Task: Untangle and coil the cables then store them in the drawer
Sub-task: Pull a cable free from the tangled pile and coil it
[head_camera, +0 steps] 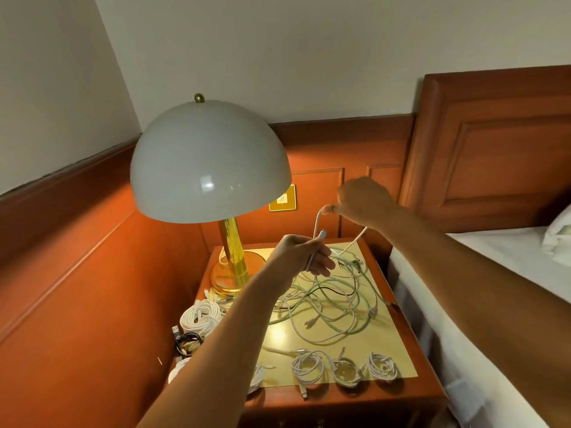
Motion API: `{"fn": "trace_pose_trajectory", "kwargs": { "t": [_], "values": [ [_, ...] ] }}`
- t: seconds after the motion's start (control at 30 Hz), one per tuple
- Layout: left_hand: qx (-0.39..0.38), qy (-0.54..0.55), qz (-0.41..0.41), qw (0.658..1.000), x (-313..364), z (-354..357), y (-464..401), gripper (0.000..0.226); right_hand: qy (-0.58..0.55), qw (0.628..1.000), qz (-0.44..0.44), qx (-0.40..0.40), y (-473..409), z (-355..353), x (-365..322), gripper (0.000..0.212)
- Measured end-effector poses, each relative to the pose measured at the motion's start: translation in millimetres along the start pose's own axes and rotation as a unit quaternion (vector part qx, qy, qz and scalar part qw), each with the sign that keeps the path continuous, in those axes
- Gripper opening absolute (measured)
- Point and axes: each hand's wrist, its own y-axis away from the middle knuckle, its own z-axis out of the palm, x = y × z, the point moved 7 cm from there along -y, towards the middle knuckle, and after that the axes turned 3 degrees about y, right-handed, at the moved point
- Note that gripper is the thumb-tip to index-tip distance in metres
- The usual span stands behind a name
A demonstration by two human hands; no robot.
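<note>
Cables (332, 299), white, pale green and one black, are lying in a loose tangle across the middle of the worktop (398, 330), a wooden bedside stand with a shiny yellow top. One white cable (317, 223) is being lifted out of the tangle and is running between both hands. The left hand (301, 257) is closing around it just above the pile, with the plug end sticking up past the fingers. The right hand (364, 200) is hovering higher and further back, pinching the same cable between thumb and fingers, and a second length is dropping from under that hand down to the tangle.

Along the near edge of the worktop, three coiled white cables (344, 369) are sitting side by side. At the left edge, partly hidden by the left forearm, a thicker white coil (199, 316) and a dark bundle (187, 339) are resting. A lamp (210, 163) with a white dome shade and a brass stem is standing at the back left corner. A bed (494, 304) with white sheets is lying just beside the worktop on the right, under a wooden headboard (500, 143).
</note>
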Motion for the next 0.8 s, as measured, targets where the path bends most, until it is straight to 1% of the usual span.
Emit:
{"fn": "trace_pose_trajectory", "kwargs": {
  "t": [0.07,0.17,0.27,0.3,0.33,0.37,0.43,0.47,0.5,0.53,0.57,0.63,0.7,0.77,0.8],
  "values": [
    [0.038,-0.019,-0.001,0.999,0,-6,-5,0.034,0.014,0.999,-0.026,0.014,-1,-17,-11,0.048],
    [0.095,-0.014,-0.02,0.995,-5,-16,-14,0.035,-0.032,0.997,-0.065,0.019,12,-31,-26,0.032],
    [0.142,0.014,-0.03,0.989,-16,-20,-24,0.034,-0.071,0.994,-0.074,-0.035,35,-19,-36,0.026],
    [0.154,0.044,-0.031,0.987,-20,-21,-25,0.033,-0.107,0.99,-0.07,-0.052,43,-9,-38,0.026],
    [0.161,0.086,-0.034,0.983,-24,-21,-27,0.032,-0.175,0.98,-0.057,-0.071,53,4,-40,0.023],
    [0.163,0.137,-0.038,0.976,-28,-21,-28,0.03,-0.27,0.958,-0.034,-0.095,64,22,-42,0.02],
    [0.154,0.241,-0.043,0.957,-30,-20,-31,0.024,-0.457,0.88,0.019,-0.129,85,60,-46,0.023],
    [0.145,0.281,-0.044,0.948,-30,-18,-33,0.024,-0.515,0.846,0.048,-0.128,94,79,-44,0.021],
    [0.137,0.313,-0.047,0.939,-28,-16,-33,0.026,-0.554,0.821,0.075,-0.119,100,95,-41,0.018],
    [0.13,0.338,-0.052,0.931,-27,-12,-32,0.029,-0.576,0.804,0.097,-0.107,105,108,-38,0.02],
    [0.122,0.364,-0.056,0.922,-26,-7,-30,0.031,-0.588,0.794,0.117,-0.101,107,119,-36,0.029],
    [0.11,0.412,-0.06,0.902,-23,-2,-28,0.036,-0.587,0.79,0.139,-0.105,108,136,-37,0.051],
    [0.102,0.431,-0.05,0.895,-17,-1,-29,0.036,-0.566,0.798,0.158,-0.134,106,153,-36,0.062],
    [0.108,0.43,-0.037,0.896,-9,-3,-30,0.034,-0.548,0.804,0.163,-0.164,100,168,-31,0.06],
    [0.108,0.425,-0.032,0.898,-6,-4,-31,0.032,-0.552,0.8,0.16,-0.173,94,172,-28,0.053]
  ]
}}
